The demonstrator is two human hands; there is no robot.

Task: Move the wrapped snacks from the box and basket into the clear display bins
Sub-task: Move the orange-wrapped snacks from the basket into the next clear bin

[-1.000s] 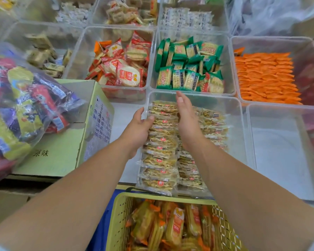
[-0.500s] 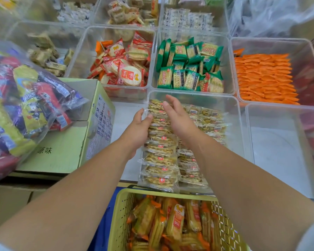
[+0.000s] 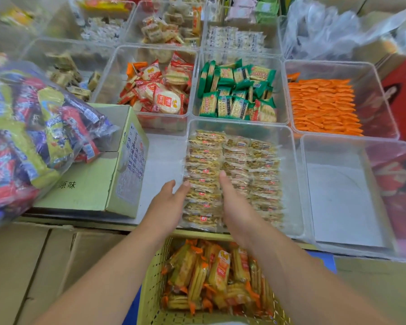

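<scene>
A clear display bin (image 3: 294, 165) in the middle holds three rows of yellowish wrapped snacks (image 3: 204, 156). My left hand (image 3: 170, 201) lies flat against the left side of the leftmost row, near its front end. My right hand (image 3: 236, 205) lies flat against that row's right side, fingers straight, between it and the middle row. Neither hand closes around a pack. Below them, a yellow basket (image 3: 154, 289) holds orange-and-yellow wrapped snacks (image 3: 218, 270). A green cardboard box (image 3: 92, 184) stands to the left.
A clear bag of mixed colourful snacks (image 3: 33, 127) rests on the green box. Behind are bins of red packs (image 3: 159, 95), green packs (image 3: 237, 95) and orange packs (image 3: 324, 106). An empty clear bin (image 3: 342, 202) stands at the right. Brown cartons (image 3: 45, 266) sit at lower left.
Both hands have slid back along the leftmost row, from its far end toward its near end, still flanking it. The camera has tipped slightly, so the scene sits lower in view.
</scene>
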